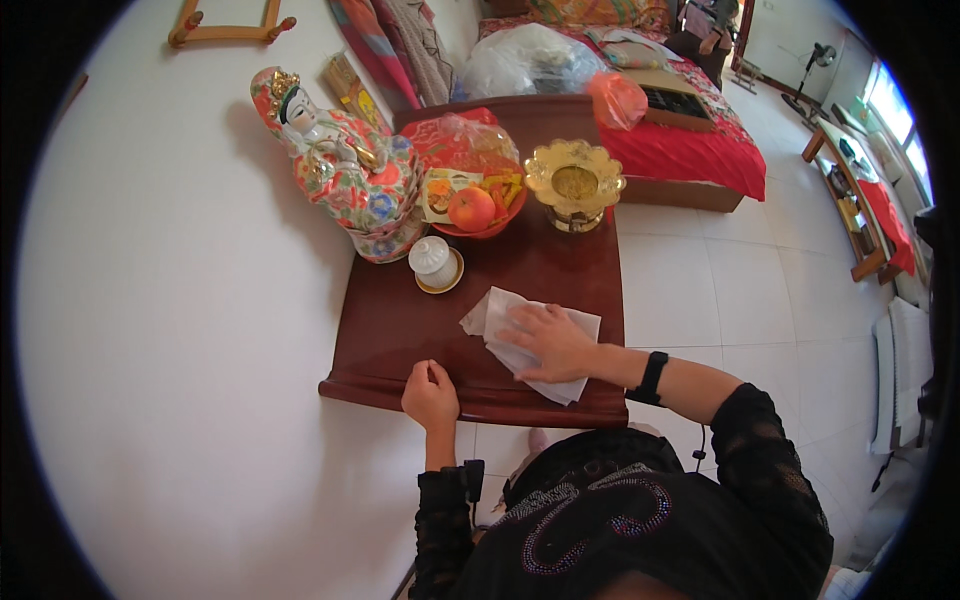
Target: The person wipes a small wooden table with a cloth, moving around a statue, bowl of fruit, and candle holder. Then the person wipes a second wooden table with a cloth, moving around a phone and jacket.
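My right hand (pixel 551 343) lies flat with fingers spread on a white sheet of tissue or thin cloth (pixel 577 319), pressing it against the dark red wooden table (pixel 420 330). The fingers look slightly blurred. My left hand (pixel 433 394) is closed in a fist at the table's front edge, and nothing shows in it. Beyond the sheet stands a white lidded cup (pixel 433 262) on a gold-rimmed saucer. Farther back, a red bowl (pixel 480 231) holds an apple (pixel 471 209) and packaged snacks.
A tall painted porcelain figurine (pixel 356 176) stands on the table by the white wall (pixel 172 300). A gold scalloped stand (pixel 574 184) is near the table's right edge. Behind are a bed with a red cover (pixel 690 157) and a person (pixel 705 34). A low wooden bench (pixel 862 217) stands right.
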Motion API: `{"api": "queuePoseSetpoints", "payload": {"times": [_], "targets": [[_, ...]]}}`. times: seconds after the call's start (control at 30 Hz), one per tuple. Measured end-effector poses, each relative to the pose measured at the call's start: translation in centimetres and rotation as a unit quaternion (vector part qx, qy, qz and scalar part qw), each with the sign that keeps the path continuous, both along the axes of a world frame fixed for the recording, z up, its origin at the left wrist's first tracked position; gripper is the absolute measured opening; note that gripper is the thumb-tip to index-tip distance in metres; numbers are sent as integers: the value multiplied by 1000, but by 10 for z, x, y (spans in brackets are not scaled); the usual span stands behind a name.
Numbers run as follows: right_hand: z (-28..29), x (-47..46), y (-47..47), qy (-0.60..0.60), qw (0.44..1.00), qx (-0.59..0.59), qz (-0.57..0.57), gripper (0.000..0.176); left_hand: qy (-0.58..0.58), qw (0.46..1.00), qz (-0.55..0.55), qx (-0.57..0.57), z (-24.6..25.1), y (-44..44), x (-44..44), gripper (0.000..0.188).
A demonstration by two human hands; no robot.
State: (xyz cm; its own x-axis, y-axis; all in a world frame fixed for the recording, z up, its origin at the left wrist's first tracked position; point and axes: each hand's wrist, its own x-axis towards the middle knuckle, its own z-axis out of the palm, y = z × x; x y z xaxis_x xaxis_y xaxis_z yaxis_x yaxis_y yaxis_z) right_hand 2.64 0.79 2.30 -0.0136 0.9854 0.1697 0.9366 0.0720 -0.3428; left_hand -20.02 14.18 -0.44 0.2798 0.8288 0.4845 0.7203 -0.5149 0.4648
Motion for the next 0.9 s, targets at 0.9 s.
{"api": "queuePoseSetpoints", "payload": {"times": [0.9], "targets": [[2,110,33,-173,964,-80,-183,46,17,999,20,-19,5,-2,1,14]]}}
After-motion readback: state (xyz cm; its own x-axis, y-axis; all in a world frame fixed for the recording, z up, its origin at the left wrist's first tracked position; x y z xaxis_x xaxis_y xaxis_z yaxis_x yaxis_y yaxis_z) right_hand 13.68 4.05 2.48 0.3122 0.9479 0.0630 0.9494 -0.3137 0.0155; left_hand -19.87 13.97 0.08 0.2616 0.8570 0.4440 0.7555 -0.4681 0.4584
